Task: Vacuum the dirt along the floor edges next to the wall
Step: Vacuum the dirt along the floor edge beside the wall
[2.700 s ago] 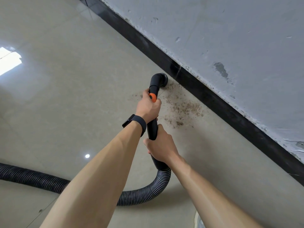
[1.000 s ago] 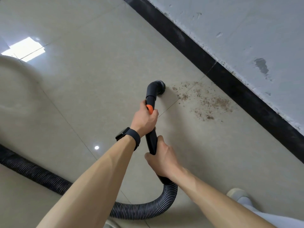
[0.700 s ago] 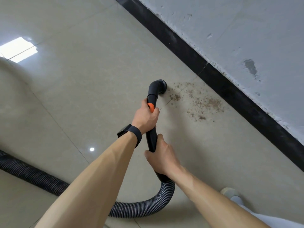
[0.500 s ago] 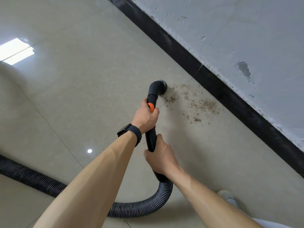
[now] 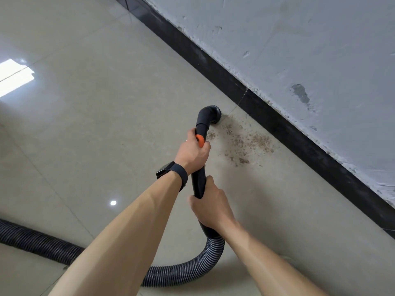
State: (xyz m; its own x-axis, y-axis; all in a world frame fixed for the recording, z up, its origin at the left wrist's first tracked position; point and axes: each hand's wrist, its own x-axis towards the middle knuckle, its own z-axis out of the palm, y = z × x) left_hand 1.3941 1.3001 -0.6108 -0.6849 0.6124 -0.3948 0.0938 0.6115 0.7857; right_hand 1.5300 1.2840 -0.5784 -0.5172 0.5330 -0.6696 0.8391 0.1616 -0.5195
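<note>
The wand [image 5: 197,182] is gripped, fingers curled round, by left hand [image 5: 193,153] and right hand [image 5: 211,207]; the nozzle [image 5: 210,113] is set beside dirt [image 5: 245,144] at the floor [image 5: 106,103] edge.

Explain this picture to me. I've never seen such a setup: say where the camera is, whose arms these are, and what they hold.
No machine here, only a person. The one camera sits on their head and looks down, so both arms reach in from below. The left hand, with a dark watch on its wrist, grips the black vacuum wand high up, by an orange button; the right hand grips it lower. A ribbed hose trails from the wand over the tiled floor. The wand's round nozzle sits at the edge of a brown dirt patch beside the black baseboard.
</note>
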